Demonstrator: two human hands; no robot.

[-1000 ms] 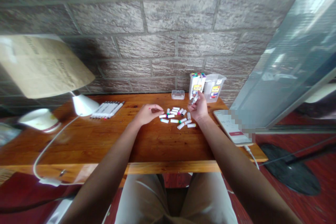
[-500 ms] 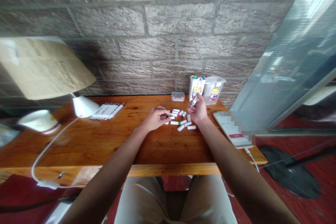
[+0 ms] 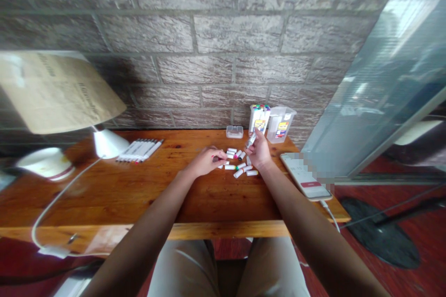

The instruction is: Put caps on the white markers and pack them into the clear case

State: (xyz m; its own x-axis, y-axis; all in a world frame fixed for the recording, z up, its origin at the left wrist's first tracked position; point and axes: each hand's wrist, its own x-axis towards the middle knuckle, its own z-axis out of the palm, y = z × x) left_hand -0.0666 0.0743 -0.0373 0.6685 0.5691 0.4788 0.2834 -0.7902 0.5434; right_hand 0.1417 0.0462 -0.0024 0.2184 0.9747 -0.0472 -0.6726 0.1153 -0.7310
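Note:
My right hand (image 3: 260,152) is raised off the desk with its fingers wrapped around a white marker (image 3: 251,140), which tilts down to the left. My left hand (image 3: 208,160) is low over the wood at the left edge of a loose group of white marker caps (image 3: 240,172), several with coloured ends. Its thumb and fingers are pinched together; what lies between them is too small to make out. Just behind my right hand stands a clear box packed with white markers (image 3: 259,113), their coloured ends up.
Beside the packed box is another clear plastic box (image 3: 281,125). A small clear case (image 3: 234,132) sits near the wall. To the left are a row of white markers (image 3: 139,150), a lamp (image 3: 108,143) and a paper cup (image 3: 47,163). A phone (image 3: 306,178) with a cable lies right.
My left hand's fingers have drawn closer together beside the caps. My right hand still holds the marker, now turned slightly more upright. The whole view has shifted a little.

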